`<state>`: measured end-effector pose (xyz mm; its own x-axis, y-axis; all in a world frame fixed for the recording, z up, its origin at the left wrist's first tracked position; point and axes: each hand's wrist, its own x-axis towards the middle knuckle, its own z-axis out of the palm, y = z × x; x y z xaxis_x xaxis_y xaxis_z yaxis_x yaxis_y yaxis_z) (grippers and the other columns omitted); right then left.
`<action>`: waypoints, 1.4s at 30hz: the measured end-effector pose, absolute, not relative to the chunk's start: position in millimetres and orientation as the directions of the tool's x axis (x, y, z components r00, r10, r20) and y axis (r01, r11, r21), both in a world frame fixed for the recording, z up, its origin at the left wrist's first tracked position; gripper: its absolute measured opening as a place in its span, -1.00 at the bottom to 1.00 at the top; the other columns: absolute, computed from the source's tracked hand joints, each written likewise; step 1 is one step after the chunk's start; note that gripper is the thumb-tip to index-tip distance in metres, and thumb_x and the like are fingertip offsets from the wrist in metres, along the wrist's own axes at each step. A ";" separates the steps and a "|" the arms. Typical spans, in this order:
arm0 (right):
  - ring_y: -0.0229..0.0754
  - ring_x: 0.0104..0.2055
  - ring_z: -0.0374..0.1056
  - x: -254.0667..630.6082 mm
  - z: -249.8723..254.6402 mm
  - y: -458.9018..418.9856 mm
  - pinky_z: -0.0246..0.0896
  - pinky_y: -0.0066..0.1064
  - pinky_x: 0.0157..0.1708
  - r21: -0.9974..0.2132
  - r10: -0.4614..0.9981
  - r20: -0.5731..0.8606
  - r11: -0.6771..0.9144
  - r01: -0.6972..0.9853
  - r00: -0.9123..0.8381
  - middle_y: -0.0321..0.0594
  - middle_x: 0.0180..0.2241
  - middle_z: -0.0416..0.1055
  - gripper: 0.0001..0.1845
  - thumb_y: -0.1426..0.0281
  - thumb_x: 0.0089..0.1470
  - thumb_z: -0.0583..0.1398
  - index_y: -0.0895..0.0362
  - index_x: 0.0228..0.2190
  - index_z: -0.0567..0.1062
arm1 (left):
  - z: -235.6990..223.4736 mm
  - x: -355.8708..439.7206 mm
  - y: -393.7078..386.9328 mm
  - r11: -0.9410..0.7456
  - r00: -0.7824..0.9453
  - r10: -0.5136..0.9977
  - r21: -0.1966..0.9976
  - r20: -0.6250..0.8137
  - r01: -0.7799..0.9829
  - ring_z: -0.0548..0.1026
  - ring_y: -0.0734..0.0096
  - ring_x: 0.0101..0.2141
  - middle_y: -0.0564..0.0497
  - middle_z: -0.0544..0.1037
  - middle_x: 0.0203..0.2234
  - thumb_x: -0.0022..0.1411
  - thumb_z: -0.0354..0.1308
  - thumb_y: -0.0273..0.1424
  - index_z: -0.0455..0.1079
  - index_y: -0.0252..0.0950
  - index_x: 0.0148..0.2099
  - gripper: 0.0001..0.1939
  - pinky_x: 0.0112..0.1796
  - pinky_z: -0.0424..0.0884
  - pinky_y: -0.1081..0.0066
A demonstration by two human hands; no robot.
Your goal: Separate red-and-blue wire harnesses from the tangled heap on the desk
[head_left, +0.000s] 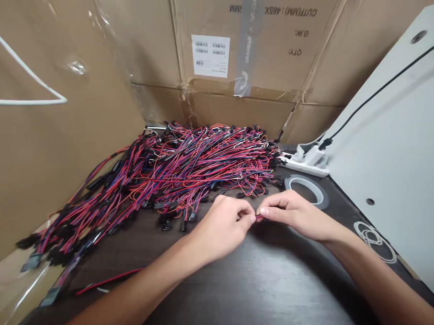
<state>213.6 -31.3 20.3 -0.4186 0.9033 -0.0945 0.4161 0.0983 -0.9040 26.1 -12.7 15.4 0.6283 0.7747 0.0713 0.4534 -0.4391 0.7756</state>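
Over the dark tabletop, my left hand (pixel 228 223) and my right hand (pixel 296 214) meet with their fingertips almost touching. Both are closed in a pinch on a thin dark-and-red wire (pixel 258 216); only a short bit of it shows between the fingers. Behind my hands lies a large heap of wire harnesses (pixel 203 157), red, blue and black with black connectors. A red wire with a dark strand (pixel 107 280) comes out from under my left forearm; whether it joins the held piece is hidden.
A roll of tape (pixel 321 196) lies behind my right hand. Farther back is a white power strip (pixel 306 166) with a plugged-in adapter. A coiled pale cord (pixel 375 241) rests by the white panel (pixel 394 141) at right. Cardboard boxes (pixel 279 64) wall the back and left.
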 end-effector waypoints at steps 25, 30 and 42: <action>-0.33 -0.56 0.12 210.7 16.6 -34.1 0.02 -0.50 -0.53 -0.852 0.895 -0.101 0.147 0.502 -0.434 -0.36 -0.62 0.26 -0.86 0.38 0.10 0.10 0.19 -0.45 0.37 | 10.8 29.2 -10.7 -0.304 0.545 0.838 0.859 0.035 0.412 0.36 0.50 -0.55 0.05 0.48 -0.62 0.03 0.08 -0.55 0.47 -0.36 -0.49 -0.85 -0.46 0.26 0.49; -0.35 -0.60 0.12 210.3 18.1 -34.5 0.00 -0.53 -0.57 -0.859 0.876 -0.162 0.101 0.502 -0.454 -0.37 -0.66 0.30 -0.88 0.41 0.09 0.12 0.21 -0.41 0.41 | 10.5 28.1 -12.4 -0.350 0.566 0.823 0.832 0.053 0.431 0.38 0.49 -0.54 0.05 0.50 -0.61 0.05 0.09 -0.54 0.48 -0.36 -0.48 -0.85 -0.46 0.25 0.49; -0.36 -0.60 0.10 215.7 17.2 -31.3 0.03 -0.53 -0.56 -0.795 0.837 -0.113 0.247 0.555 -0.535 -0.36 -0.65 0.27 -0.76 0.36 0.14 0.09 0.23 -0.44 0.46 | 7.3 26.8 -8.0 -0.258 0.563 0.822 0.823 -0.088 0.505 0.42 0.46 -0.59 0.02 0.50 -0.62 0.08 0.11 -0.49 0.49 -0.36 -0.42 -0.86 -0.52 0.29 0.47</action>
<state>215.7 -31.3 17.2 -0.5354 0.8370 -0.1133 0.5545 0.2471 -0.7946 26.8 -8.0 7.3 0.5633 0.8215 -0.0883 0.5054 -0.2580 0.8234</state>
